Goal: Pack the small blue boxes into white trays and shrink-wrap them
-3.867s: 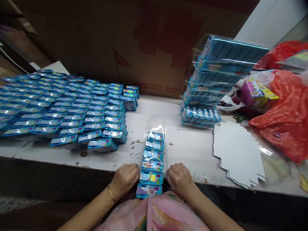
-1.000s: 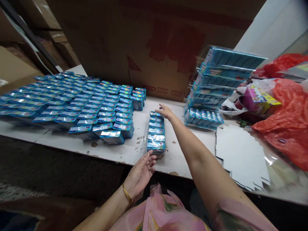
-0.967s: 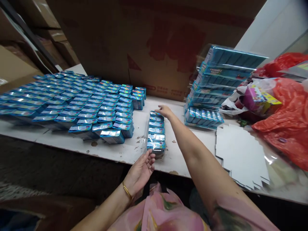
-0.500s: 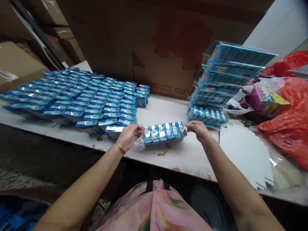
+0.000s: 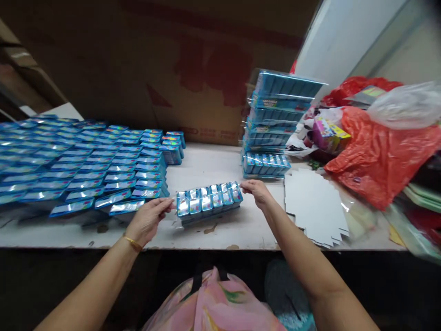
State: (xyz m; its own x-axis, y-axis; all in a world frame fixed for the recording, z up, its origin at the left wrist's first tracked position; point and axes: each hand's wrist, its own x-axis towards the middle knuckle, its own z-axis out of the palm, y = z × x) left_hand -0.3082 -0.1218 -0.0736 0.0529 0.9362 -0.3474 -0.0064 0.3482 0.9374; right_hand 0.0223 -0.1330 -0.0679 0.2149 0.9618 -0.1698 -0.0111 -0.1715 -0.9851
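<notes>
A row of several small blue boxes in clear plastic wrap lies near the front edge of the white table. My left hand pinches the wrap at the left end. At the right end, my right hand pinches the wrap's other edge between thumb and fingers. Many blue boxes stand in close rows on the left. Wrapped blue packs are piled in a tall stack behind my right hand.
Flat white card sheets lie to the right of my right hand. Red plastic bags and a purple and yellow box sit at the far right. A big cardboard box stands behind the table.
The view has turned rightward, so everything appears further left. Both hands still pinch the wrap, and my left hand is slightly further from the row of boxes.
</notes>
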